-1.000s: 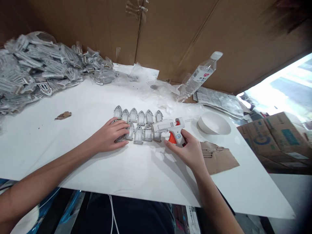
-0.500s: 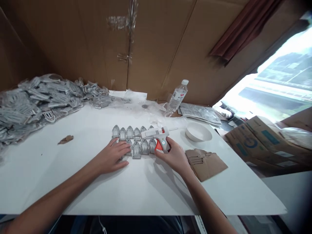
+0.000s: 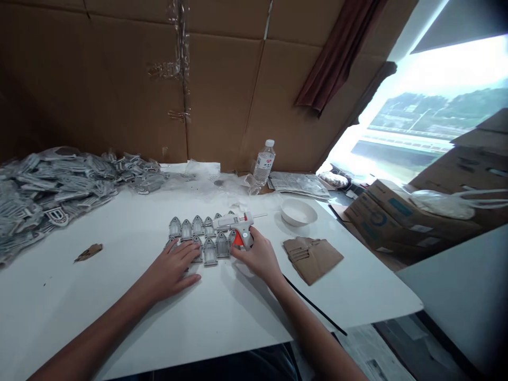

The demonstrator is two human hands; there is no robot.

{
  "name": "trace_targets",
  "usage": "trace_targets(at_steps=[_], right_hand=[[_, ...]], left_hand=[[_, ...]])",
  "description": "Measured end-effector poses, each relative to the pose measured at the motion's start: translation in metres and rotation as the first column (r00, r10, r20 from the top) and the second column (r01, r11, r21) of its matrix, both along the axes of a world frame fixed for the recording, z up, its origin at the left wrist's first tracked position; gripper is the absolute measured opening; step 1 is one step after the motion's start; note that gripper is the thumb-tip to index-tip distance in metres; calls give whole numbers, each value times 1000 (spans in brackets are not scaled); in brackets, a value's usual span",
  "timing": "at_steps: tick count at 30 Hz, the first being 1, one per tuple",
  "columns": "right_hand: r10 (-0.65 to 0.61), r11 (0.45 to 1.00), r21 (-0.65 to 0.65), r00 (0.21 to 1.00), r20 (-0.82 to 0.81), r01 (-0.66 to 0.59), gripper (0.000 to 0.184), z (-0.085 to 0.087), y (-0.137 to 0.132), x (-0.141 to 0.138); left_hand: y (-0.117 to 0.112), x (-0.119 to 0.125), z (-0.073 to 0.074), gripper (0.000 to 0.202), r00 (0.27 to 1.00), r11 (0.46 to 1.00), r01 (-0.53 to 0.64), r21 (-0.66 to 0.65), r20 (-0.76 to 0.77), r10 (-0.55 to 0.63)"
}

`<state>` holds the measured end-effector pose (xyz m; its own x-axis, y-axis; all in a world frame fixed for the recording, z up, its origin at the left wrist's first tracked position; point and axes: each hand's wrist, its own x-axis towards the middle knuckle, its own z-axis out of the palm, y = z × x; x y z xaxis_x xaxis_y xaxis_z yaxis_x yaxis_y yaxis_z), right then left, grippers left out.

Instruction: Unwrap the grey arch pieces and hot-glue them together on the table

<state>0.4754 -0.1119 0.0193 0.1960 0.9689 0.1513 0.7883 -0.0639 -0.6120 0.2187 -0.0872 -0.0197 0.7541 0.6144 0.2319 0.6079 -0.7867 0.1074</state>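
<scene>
My right hand is wrapped round the handle of a white hot glue gun with an orange trigger. Its nozzle points left over several small grey arch-shaped pieces, laid out in two rows on the white table. A glue stick pokes out of the gun's back end. Flat over the left end of the nearer row lies my left hand, fingers spread and touching the pieces; it hides some of them.
A heap of bagged grey pieces fills the back left. Behind stands a water bottle. To the right are a white bowl, folded cardboard and a black cord. A cardboard scrap lies at left.
The view has swung to the right and tilted, so the scene sits further left. Both hands keep nearly the same places over the pieces. The black cord now shows beside my right forearm.
</scene>
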Motion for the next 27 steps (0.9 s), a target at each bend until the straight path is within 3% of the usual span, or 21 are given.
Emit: trace_targets(at_steps=[6,10,27], right_hand=[[9,1000,7,1000,-7,-9,29,-5,0,1],[-1,1000,15,1000,27,1,29,-7,0,0],[-67,988,155,946,319,18,25,-23,0,-9]], left_hand=[[1,-1,-3,47,999,999,-23,38,-21,24],[2,-1,2,38,999,998,-44,38,27,43],[-1,2,6,30,996,1000,22,10,83,-23]])
